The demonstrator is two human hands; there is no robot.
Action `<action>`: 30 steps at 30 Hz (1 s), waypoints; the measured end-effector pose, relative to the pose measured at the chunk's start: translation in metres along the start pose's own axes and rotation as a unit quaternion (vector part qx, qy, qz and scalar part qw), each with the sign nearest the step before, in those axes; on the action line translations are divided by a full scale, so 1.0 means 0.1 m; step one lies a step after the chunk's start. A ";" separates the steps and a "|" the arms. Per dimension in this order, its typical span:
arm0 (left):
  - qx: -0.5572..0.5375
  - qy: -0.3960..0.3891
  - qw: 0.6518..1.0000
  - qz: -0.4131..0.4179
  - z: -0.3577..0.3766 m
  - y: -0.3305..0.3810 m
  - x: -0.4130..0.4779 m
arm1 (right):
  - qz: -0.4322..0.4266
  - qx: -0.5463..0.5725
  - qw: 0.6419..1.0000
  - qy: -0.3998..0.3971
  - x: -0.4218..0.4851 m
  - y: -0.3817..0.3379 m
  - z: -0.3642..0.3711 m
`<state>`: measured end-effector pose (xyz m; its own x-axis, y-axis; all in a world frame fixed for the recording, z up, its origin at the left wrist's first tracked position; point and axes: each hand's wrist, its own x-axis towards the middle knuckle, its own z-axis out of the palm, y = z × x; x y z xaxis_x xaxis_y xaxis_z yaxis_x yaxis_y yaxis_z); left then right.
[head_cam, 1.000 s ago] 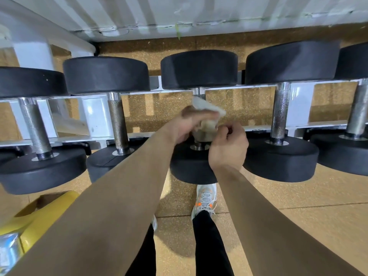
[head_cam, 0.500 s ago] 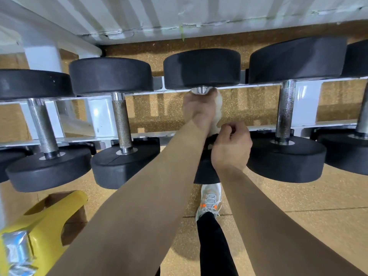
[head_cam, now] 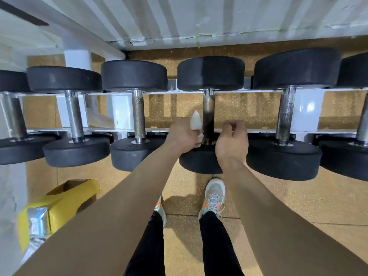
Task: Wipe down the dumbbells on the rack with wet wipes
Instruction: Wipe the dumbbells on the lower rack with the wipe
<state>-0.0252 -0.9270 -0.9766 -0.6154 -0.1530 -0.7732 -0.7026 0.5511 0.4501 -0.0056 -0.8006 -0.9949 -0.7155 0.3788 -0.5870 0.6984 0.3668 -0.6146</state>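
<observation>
While the left hand [head_cam: 182, 136] is gripping the bunched wet wipe [head_cam: 195, 121], it is no longer wrapping the handle [head_cam: 209, 108] of the middle dumbbell [head_cam: 211, 73]. Half a second ago it was closing round the top of that bar; now it is sitting at the near end, just to the left of the bar, with a tip of the wipe sticking up above the fingers. Whether the wipe is still brushing the metal is hard to tell. The right hand [head_cam: 232, 140] is hanging just right of the bar with its fingers curled in, and nothing is showing inside them. The dumbbell is lying across the white rack [head_cam: 119, 110], both black heads resting on the rails, and its bar is looking darker than the neighbours' bars.

The stroke down this handle is probably finishing, so the black heads, or the next dumbbell [head_cam: 296, 70] to the right, are likely waiting for the wipe. A silver packet [head_cam: 37, 222] is lying on something yellow down at the left.
</observation>
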 end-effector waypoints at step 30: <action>-0.471 -0.071 0.879 -0.003 0.79 0.84 -0.82 | -0.040 0.220 0.948 -0.226 0.18 -0.30 -1.93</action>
<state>-0.0057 -0.8032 -0.9110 -0.6061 -0.0137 -0.7953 -0.7316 -0.3828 0.5641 -0.0359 -0.6410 -0.8853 -0.7700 -0.0749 -0.6337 0.6375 -0.0489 -0.7689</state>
